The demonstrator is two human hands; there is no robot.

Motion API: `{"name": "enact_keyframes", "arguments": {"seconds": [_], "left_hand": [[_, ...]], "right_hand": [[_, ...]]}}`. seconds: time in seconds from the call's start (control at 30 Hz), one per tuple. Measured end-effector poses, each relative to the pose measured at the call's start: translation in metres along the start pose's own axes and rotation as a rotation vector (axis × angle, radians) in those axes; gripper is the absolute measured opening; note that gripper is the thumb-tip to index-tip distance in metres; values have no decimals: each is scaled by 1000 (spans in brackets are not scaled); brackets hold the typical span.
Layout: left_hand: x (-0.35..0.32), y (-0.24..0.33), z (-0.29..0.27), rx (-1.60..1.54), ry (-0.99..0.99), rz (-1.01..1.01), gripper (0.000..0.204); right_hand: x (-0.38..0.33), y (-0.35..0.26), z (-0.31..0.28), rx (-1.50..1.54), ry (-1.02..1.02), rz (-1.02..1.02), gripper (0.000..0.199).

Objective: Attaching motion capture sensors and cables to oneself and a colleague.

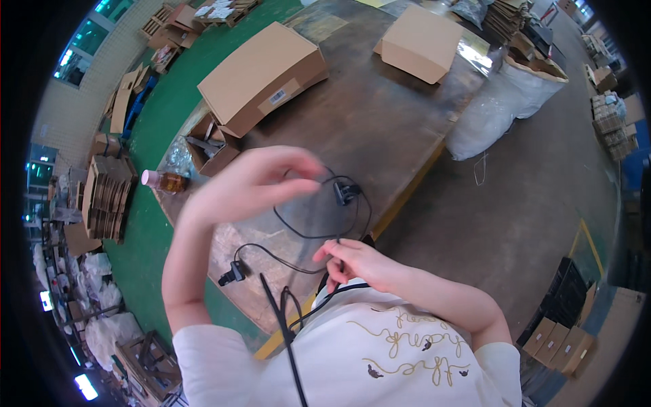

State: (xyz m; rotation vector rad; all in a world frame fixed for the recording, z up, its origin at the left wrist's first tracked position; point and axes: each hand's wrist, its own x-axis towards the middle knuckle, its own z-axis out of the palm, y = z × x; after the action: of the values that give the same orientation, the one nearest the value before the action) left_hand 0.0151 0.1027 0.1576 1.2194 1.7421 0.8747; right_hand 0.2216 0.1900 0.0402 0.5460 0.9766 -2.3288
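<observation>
A thin black cable (308,237) lies in loops across the worktable and down against my shirt. My right hand (356,264) is closed on part of it near the table's front edge. Above the table my left hand (261,180) is raised and slightly blurred, its thumb apart from the curved fingers and nothing visible between them. Just right of its fingertips, a black plug-like block (346,193) sits among the loops. A second black connector (233,274) rests near the table's left corner, on a lead that runs toward my right hand.
On the brown worktable (366,129) stand a large closed carton (264,74), another carton (420,44) and a small open box (211,146). A pink-capped bottle (165,181) is at the left edge. A big white sack (502,102) stands beyond the table's right side.
</observation>
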Motion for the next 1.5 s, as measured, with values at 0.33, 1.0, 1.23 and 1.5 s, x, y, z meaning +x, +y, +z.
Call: {"name": "enact_keyframes", "arguments": {"seconds": [0.33, 1.0, 1.23, 1.5], "left_hand": [[188, -146, 170, 1091, -819, 158, 30], [98, 6, 11, 279, -342, 532, 14], [38, 45, -47, 249, 269, 463, 12], [4, 60, -58, -245, 629, 450, 17]], "right_hand": [[18, 6, 4, -44, 0, 21, 36], [10, -12, 17, -111, -200, -125, 40], [-23, -28, 21, 118, -192, -286, 31], [-40, -34, 10, 291, -140, -522, 39]]}}
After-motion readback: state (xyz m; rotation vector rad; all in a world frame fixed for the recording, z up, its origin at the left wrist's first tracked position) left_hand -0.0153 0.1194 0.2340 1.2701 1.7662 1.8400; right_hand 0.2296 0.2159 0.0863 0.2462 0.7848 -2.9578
